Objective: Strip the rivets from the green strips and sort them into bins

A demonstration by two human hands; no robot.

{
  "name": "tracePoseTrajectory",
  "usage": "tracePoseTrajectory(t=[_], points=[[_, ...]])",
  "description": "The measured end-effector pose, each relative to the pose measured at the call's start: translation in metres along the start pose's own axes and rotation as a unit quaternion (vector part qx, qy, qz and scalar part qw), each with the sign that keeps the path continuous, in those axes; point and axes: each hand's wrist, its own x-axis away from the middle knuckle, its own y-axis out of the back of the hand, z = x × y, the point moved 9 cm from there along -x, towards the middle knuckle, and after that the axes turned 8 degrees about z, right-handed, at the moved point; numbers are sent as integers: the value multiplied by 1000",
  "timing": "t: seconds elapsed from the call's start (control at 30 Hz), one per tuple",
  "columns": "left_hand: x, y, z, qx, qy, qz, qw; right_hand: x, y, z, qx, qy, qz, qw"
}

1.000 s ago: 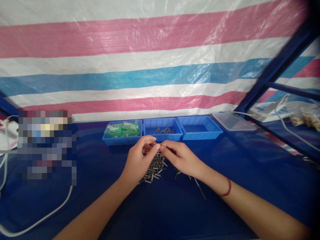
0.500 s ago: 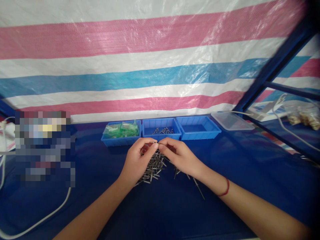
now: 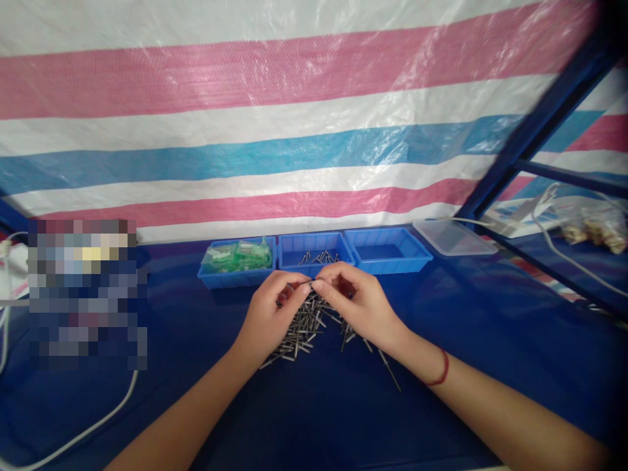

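Note:
My left hand [image 3: 272, 317] and my right hand [image 3: 360, 304] meet fingertip to fingertip just above a heap of small metal pins [image 3: 304, 327] on the blue table. Both hands are pinched closed on something tiny between them, likely a pin, too small to name. Right behind the hands stands a blue tray with a few pins [image 3: 314, 254]. To its left a blue tray [image 3: 216, 273] holds green plastic parts [image 3: 240, 255], and to its right is a third blue tray [image 3: 387, 250]. A red cord circles my right wrist.
A clear plastic lid [image 3: 454, 237] lies right of the trays. A white cable [image 3: 83, 428] curves over the table at the lower left. A striped tarp [image 3: 294, 131] hangs behind. A blue frame post [image 3: 534, 137] slants at the right, with bagged items beyond.
Both hands have stayed over the pin heap, with the right hand lifting slightly and moving a little toward the trays. The fingertips remain pinched together.

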Motion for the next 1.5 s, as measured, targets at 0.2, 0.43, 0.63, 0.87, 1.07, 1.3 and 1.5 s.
tracePoseTrajectory(t=[0.2,0.43,0.63,0.87,1.07,1.3,1.5], points=[[-2,4,5,-89,23,-6,996,-12,15,14,131,70,-50,988],[-4,5,6,-223,-5,48,974,-59,-5,-6,306,132,22,943],[-3,4,-2,-316,-1,121,941,-58,9,-3,342,110,10,933],[5,5,-11,-317,4,218,923,-8,18,17,259,106,-15,960],[12,-1,-10,-275,-10,270,923,4,-3,16,247,128,57,959],[11,-11,-8,-266,-23,278,923,9,-8,21,248,149,90,953],[13,-20,-11,-254,-37,289,922,15,-20,27,261,162,124,943]])
